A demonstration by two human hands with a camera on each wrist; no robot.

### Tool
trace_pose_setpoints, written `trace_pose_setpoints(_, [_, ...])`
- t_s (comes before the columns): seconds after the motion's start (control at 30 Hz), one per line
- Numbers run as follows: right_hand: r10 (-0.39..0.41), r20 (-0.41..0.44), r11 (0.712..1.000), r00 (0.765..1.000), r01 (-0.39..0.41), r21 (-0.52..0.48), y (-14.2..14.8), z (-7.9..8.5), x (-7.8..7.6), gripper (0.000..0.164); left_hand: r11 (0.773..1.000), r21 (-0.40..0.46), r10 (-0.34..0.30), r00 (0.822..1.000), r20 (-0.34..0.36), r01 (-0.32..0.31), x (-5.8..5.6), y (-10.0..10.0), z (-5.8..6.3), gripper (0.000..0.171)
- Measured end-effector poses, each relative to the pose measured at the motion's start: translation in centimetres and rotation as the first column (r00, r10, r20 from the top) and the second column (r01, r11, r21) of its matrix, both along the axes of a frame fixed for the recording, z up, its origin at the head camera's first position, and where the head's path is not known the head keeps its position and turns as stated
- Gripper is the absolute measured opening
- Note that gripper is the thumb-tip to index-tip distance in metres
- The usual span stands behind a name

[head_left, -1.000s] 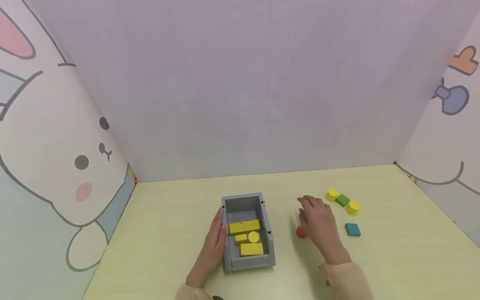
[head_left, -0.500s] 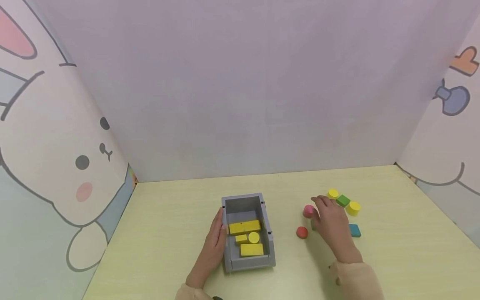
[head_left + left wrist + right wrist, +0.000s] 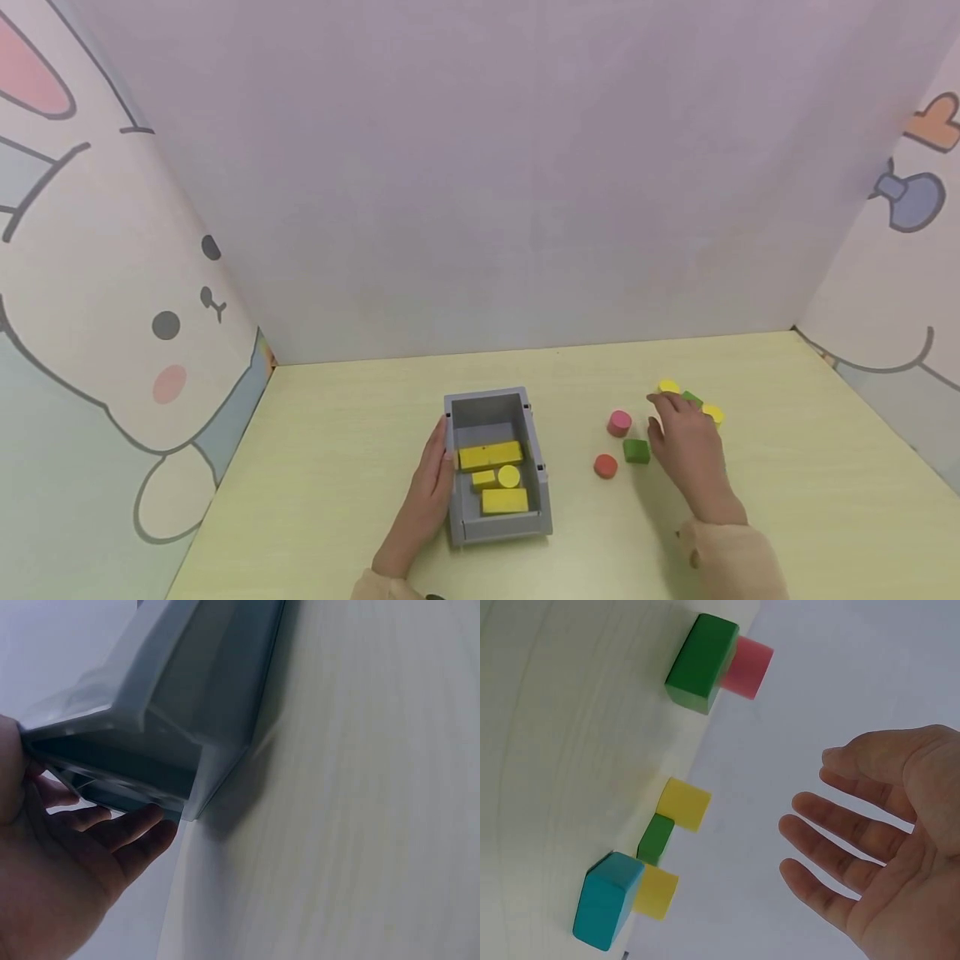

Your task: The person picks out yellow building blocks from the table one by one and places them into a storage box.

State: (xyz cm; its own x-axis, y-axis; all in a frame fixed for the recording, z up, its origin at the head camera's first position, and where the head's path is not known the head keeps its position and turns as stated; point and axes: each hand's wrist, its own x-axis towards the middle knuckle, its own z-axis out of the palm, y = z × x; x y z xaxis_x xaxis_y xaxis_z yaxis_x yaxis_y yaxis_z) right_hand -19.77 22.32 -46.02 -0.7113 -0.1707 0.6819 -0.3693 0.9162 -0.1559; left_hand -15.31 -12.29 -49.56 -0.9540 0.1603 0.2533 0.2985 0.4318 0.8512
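Observation:
A grey plastic bin (image 3: 540, 500) stands on the table, holding several yellow blocks, among them a long one (image 3: 504, 501) and a round one (image 3: 508, 477). My left hand (image 3: 427, 492) grips the bin's left side, its thumb at the rim and fingers along the outer wall in the left wrist view. Over the loose blocks at the right, my right hand (image 3: 688, 450) hovers empty, its fingers spread and slightly bent in the right wrist view. Close to its thumb lie a green block (image 3: 637, 452), a pink cylinder (image 3: 619, 423) and a red disc (image 3: 606, 466).
Beyond the right hand, two yellow cylinders (image 3: 684, 804) and a small green block (image 3: 655, 838) sit together. A teal block (image 3: 607, 900) near them is mostly hidden by the hand in the head view. A pale backdrop (image 3: 525, 183) rises behind the table.
My right hand has moved to the right, from over the red disc toward the yellow cylinders, uncovering the pink cylinder and the green block. My left hand and the bin stay put.

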Motion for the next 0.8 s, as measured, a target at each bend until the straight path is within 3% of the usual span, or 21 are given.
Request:
trace_pose_setpoints(0.23, [-0.036,0.022,0.999,0.999,0.036,0.009,1.6,-0.4,0.0,0.029,1.000,0.005,0.006,1.000,0.019,-0.006,0.1,0.0,0.2,0.050])
trace_pose_setpoints(0.5, [-0.095,0.156,0.995,0.983,0.095,0.008,3.4,-0.3,0.2,0.030,1.000,0.010,0.002,1.000,0.005,-0.002,0.2,0.1,0.2,0.049])
trace_pose_setpoints(0.8, [-0.128,0.244,0.992,0.961,0.125,0.027,4.6,-0.2,-0.1,0.034,1.000,0.011,0.009,1.000,-0.006,-0.009,0.1,0.1,0.3,0.048])
